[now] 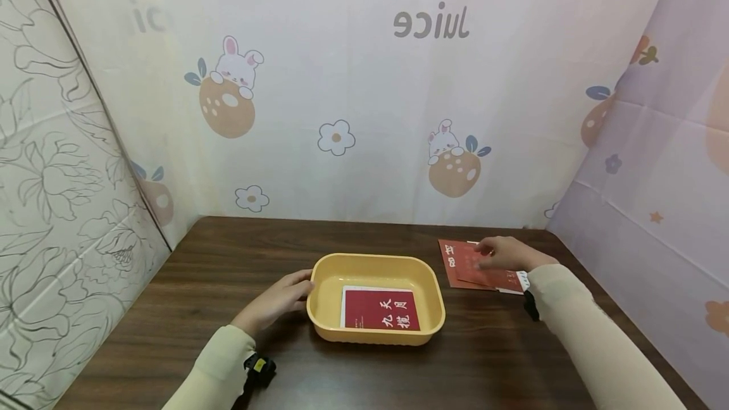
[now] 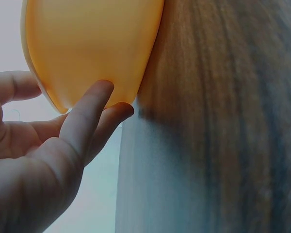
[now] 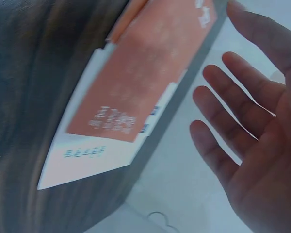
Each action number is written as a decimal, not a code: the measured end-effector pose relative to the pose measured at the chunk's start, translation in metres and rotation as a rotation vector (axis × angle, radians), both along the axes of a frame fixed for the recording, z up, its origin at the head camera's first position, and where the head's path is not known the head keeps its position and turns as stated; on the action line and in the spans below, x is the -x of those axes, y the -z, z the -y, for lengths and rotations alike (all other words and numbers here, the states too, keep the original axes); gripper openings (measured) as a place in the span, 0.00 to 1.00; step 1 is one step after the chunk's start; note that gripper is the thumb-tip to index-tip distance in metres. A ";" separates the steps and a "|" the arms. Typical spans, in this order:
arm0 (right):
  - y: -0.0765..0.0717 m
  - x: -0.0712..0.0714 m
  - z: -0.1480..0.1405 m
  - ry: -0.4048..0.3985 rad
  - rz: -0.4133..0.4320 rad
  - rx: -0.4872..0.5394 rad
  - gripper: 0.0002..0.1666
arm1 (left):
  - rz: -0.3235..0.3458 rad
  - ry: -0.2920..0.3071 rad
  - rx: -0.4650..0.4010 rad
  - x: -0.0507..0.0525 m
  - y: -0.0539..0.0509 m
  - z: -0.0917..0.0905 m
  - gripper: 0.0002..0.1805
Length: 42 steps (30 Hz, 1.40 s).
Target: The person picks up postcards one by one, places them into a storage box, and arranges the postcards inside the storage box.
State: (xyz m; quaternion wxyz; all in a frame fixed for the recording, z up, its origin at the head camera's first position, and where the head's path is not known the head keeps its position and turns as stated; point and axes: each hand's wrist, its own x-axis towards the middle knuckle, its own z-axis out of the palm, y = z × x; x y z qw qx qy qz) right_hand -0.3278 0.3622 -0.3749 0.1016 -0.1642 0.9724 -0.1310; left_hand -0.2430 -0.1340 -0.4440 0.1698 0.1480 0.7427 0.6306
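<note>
A yellow plastic basin (image 1: 433,299) stands on the table, with a red card bearing white characters (image 1: 370,309) lying flat inside over a white-edged one. At its left end, my left hand (image 1: 276,301) holds the rim. In the left wrist view, one finger goes over the basin's rim (image 2: 87,39) while other fingers of the left hand (image 2: 48,145) touch the outer wall. My right hand (image 1: 505,254) hovers over overlapping red and white cards (image 1: 455,264) to the right. In the right wrist view, its fingers are spread, apart from the red card (image 3: 136,73).
The dark wooden table (image 1: 256,239) ends at a printed curtain (image 1: 342,81) behind. Patterned curtains (image 1: 655,220) also flank the left and right sides. A dark strap device (image 1: 259,369) is on the left wrist.
</note>
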 end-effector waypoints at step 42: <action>0.046 0.019 -0.026 0.195 0.056 -0.021 0.65 | -0.009 0.017 -0.002 -0.001 -0.001 0.001 0.30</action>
